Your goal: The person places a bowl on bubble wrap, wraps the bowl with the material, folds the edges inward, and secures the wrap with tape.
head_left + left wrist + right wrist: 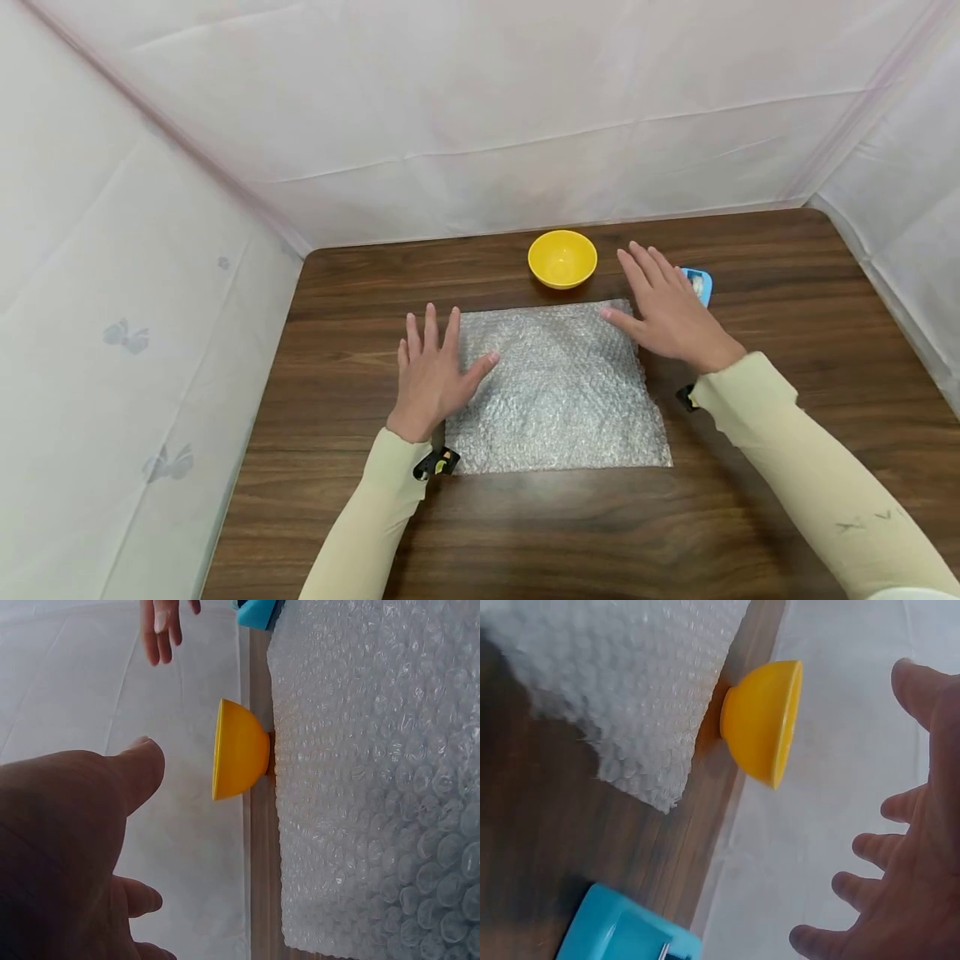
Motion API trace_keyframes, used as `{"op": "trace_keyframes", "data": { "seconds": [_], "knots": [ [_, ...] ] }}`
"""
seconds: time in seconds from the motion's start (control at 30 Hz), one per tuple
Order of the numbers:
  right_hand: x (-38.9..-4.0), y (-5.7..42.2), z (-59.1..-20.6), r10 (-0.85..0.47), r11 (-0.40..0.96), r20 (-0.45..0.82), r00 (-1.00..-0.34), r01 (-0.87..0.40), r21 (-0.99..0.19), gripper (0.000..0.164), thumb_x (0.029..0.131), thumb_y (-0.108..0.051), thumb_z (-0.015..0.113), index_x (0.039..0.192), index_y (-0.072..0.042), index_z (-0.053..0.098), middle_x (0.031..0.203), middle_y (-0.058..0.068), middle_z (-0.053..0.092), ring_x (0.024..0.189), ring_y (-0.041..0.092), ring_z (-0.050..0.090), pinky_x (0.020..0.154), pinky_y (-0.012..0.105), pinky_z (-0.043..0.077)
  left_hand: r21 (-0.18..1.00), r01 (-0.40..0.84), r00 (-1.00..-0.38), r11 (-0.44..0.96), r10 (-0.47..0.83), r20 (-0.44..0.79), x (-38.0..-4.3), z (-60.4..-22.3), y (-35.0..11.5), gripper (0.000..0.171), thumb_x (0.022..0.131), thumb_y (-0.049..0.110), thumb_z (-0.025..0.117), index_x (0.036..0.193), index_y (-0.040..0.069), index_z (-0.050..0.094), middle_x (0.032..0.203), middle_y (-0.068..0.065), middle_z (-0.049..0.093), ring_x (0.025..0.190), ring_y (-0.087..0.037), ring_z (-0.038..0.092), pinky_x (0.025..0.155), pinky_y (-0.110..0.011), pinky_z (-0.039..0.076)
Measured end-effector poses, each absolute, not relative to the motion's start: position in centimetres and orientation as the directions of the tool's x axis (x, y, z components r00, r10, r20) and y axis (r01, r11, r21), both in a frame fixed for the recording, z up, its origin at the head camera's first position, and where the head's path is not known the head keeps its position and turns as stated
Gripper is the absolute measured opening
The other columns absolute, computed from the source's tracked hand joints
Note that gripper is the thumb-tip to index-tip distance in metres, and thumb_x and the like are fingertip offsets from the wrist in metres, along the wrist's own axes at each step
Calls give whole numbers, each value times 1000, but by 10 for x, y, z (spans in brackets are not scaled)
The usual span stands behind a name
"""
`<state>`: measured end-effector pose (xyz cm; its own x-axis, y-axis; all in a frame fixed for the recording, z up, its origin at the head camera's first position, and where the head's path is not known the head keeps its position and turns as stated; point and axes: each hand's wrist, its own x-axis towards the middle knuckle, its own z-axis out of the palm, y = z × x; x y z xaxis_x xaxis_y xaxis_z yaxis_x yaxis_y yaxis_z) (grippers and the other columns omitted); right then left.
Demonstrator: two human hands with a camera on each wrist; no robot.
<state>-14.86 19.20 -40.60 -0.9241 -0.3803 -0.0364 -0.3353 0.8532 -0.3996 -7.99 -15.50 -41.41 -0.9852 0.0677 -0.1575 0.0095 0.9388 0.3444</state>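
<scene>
A sheet of bubble wrap (558, 396) lies flat on the wooden table. Over its left edge, in the head view, my left hand (435, 379) is held with fingers spread and nothing in it. My right hand (667, 312) hovers by the sheet's far right corner, fingers straight and likewise holding nothing. Just beyond the sheet's far edge stands a yellow bowl (562, 260), upright, its inside bare. A blue object (699, 285) sits past the right hand, partly hidden by it; the right wrist view shows its light-blue rim (604, 926).
The dark wooden table (525, 533) is bordered by white sheeting at the back (480, 125) and on both sides. Pale sleeves cover both forearms, and a small dark wrist camera (437, 462) is strapped at the left wrist.
</scene>
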Motion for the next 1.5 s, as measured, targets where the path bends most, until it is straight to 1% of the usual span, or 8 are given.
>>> {"op": "trace_keyframes", "data": {
  "seconds": [0.3, 0.47, 0.6, 0.8, 1.1, 1.2, 1.3, 1.5],
  "knots": [
    [-192, 174, -413, -398, 839, -101, -912, -317, -442, 101, 101, -59, 57, 168, -7, 3, 176, 19, 1, 163, 44, 3, 130, 63, 9, 353, 4, -985, 936, 63, -158, -81, -417, -154, 96, 98, 71, 50, 169, 18, 15, 176, -19, -2, 162, -48, -10, 126, -72, 9],
    [-207, 168, -414, -418, 828, -113, -901, -327, -456, 105, 98, -60, 62, 168, -9, 2, 176, 18, 1, 163, 43, 3, 130, 63, 12, 365, -1, -985, 931, 63, -162, -81, -417, -154, 96, 97, 71, 52, 169, 18, 15, 176, -19, -2, 162, -47, -9, 126, -72, 9],
    [-217, 164, -415, -443, 817, -92, -892, -360, -450, 107, 97, -60, 64, 168, -8, 3, 176, 18, 6, 163, 42, 6, 129, 62, 16, 370, 4, -985, 929, 68, -158, -81, -418, -153, 96, 97, 71, 53, 169, 19, 16, 176, -19, -2, 162, -48, -8, 126, -72, 10],
    [-229, 154, -415, -457, 823, -114, -882, -370, -431, 111, 95, -65, 64, 168, -8, 3, 176, 18, 5, 162, 42, 9, 129, 61, 19, 356, 6, -984, 935, 69, -163, -80, -422, -154, 95, 98, 72, 51, 169, 18, 16, 176, -19, -1, 162, -48, -7, 126, -71, 12],
    [-245, 143, -419, -484, 807, -124, -866, -388, -445, 115, 91, -62, 71, 167, -3, 8, 174, 21, 9, 161, 44, 12, 127, 61, 24, 350, 6, -985, 937, 66, -159, -81, -423, -155, 94, 98, 70, 52, 169, 19, 17, 176, -20, 0, 162, -48, -8, 126, -72, 13],
    [-248, 140, -424, -481, 807, -137, -866, -376, -455, 119, 88, -64, 73, 167, -4, 8, 174, 21, 8, 161, 43, 13, 126, 62, 27, 353, 8, -986, 935, 67, -155, -79, -423, -156, 93, 98, 69, 53, 168, 19, 18, 176, -20, 1, 162, -49, -5, 125, -72, 15],
    [-249, 135, -427, -475, 813, -161, -865, -361, -457, 123, 86, -65, 75, 167, -4, 5, 175, 20, 7, 161, 44, 12, 126, 62, 26, 354, 9, -986, 935, 68, -155, -78, -423, -156, 93, 98, 69, 53, 168, 19, 18, 176, -20, 1, 162, -49, -3, 125, -72, 15],
    [-252, 129, -433, -469, 815, -173, -866, -349, -463, 128, 83, -62, 80, 167, -4, 2, 175, 20, 5, 161, 43, 13, 126, 62, 27, 359, 16, -985, 933, 76, -155, -78, -425, -155, 92, 99, 69, 53, 168, 19, 19, 176, -20, 3, 162, -50, -2, 125, -72, 16]
  ]
}}
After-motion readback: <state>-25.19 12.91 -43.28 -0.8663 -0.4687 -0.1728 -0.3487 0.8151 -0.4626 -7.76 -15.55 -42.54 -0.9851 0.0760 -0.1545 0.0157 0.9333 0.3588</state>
